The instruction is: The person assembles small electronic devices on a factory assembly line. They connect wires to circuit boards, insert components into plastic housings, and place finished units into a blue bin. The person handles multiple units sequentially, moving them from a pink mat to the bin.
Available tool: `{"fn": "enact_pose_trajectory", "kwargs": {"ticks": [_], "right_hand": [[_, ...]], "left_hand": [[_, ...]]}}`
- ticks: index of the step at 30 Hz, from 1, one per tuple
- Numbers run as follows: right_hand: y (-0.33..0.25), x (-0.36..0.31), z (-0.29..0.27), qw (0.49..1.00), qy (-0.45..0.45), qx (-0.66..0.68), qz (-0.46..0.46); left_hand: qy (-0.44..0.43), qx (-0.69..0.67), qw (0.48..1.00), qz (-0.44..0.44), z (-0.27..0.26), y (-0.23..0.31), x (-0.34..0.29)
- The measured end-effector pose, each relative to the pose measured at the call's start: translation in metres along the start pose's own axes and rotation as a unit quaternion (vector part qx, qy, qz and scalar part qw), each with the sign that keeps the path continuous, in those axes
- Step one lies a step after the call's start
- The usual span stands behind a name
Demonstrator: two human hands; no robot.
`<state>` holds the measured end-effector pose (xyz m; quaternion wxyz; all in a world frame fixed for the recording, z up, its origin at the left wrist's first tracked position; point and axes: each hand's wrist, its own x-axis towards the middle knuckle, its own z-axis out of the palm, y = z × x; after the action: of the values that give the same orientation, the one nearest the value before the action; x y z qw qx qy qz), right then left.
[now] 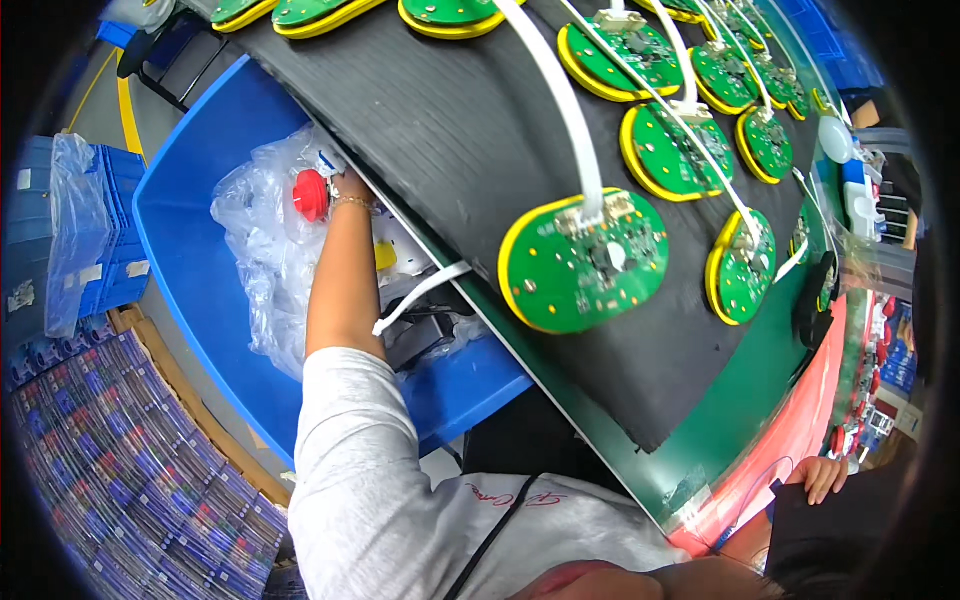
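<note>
My left hand [349, 187] reaches down into a large blue bin [190, 290], close under the table edge. Beside it sits a round red part [311, 195], and a small white and blue piece [327, 162] lies just past it. Its fingers are mostly hidden, so I cannot see what it grips. Crumpled clear plastic bags [270, 250] fill the bin around my forearm. At the lower right, the fingers of my right hand [818, 478] curl over the edge of a flat black thing [835, 525].
On a black mat [400, 120] stand several green circuit boards [600, 280] with yellow rims and white cables. The mat hangs over a green tabletop [640, 485]. A white cable tie [425, 295] sticks out over the bin. Blue crates [110, 220] and stacked packs [150, 460] stand left.
</note>
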<state>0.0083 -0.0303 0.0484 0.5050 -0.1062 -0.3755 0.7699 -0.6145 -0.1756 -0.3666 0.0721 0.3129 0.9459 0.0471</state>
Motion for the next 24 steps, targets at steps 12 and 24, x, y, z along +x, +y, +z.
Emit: {"fn": "enact_pose_trajectory", "kwargs": {"ticks": [12,24], "right_hand": [[-0.005,-0.004,0.011,0.997,-0.067,0.030,0.015],[-0.030,-0.016,0.023,0.992,-0.091,0.092,0.007]], "left_hand": [[0.227,-0.232,0.944,0.051,-0.074,-0.064,-0.077],[0.308,-0.648,0.693,-0.072,-0.243,-0.080,-0.134]]}}
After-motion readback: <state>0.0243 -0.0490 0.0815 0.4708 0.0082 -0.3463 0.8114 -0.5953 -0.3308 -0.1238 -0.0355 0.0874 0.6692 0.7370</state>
